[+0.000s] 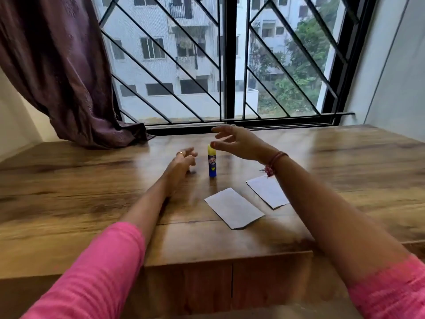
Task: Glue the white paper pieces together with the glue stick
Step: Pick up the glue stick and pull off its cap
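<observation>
Head view: blue glue stick with yellow cap (212, 161) stands upright on the brown wood-grain table (92, 192), capped, nothing gripping it.

Right hand (239, 143) is raised above and just right of the cap, fingers spread and relaxed, holding nothing. Thumb tip sits close to the yellow cap; motion blur, so can't tell if it touches. Red thread and bangle on that wrist.

Left hand (181, 165) is low over the table just left of the stick, fingers loosely curled, nothing in them, apart from the stick. Gold ring on one finger. Also blurred.

Two white rectangular paper pieces lie flat on the table, nearer the person than the stick and apart from each other. Nearer white paper piece (234, 208) is in front of the stick. Farther white paper piece (266, 191) is to its right, partly hidden under the right forearm. Neither is touched.

Pink sleeves (96, 272) on both upper arms. Maroon curtain (59, 65) at left, black-grilled window (230, 61) behind the table.
</observation>
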Available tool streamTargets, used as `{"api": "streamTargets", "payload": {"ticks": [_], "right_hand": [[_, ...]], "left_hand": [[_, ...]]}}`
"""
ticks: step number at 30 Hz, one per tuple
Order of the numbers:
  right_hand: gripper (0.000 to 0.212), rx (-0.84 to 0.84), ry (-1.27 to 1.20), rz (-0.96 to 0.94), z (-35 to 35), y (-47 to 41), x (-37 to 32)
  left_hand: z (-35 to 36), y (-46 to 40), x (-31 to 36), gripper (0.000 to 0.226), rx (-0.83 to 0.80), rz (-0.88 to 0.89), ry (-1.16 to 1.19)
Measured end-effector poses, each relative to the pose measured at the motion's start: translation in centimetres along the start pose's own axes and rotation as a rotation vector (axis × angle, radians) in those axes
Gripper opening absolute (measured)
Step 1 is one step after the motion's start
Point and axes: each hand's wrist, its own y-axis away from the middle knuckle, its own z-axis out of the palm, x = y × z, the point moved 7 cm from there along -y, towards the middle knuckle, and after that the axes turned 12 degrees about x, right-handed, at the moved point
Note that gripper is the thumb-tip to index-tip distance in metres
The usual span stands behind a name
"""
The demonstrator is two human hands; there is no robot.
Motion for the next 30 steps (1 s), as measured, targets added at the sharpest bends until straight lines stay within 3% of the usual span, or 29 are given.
{"api": "streamTargets", "payload": {"ticks": [3,6,13,19,26,30], "right_hand": [[0.054,-0.001,0.098,-0.048,1.3,-0.9,-0.2],[0.038,0.100,0.095,-0.083,1.7,-1.3,0.5],[0.034,0.248,-0.187,-0.076,0.8,-0.6,0.9],[0.031,0.221,-0.419,-0.003,0.3,0.1,-0.2],[0.026,0.158,-0.579,0.054,-0.3,0.7,-0.6],[0.025,0.181,-0.889,0.053,-2.3,0.2,-0.8]], "left_hand": [[0.2,-0.9,-0.5,0.053,-0.050,0.000,-0.106],[0.3,-1.5,-0.8,0.032,-0.106,0.077,-0.169],[0.6,-0.6,0.9,0.054,-0.151,0.217,0.011],[0.2,0.2,3.3,0.026,-0.025,0.385,0.044],[0.5,0.4,3.8,0.029,-0.115,0.336,0.115],[0.9,0.9,3.7,0.031,-0.190,0.324,0.135]]}}
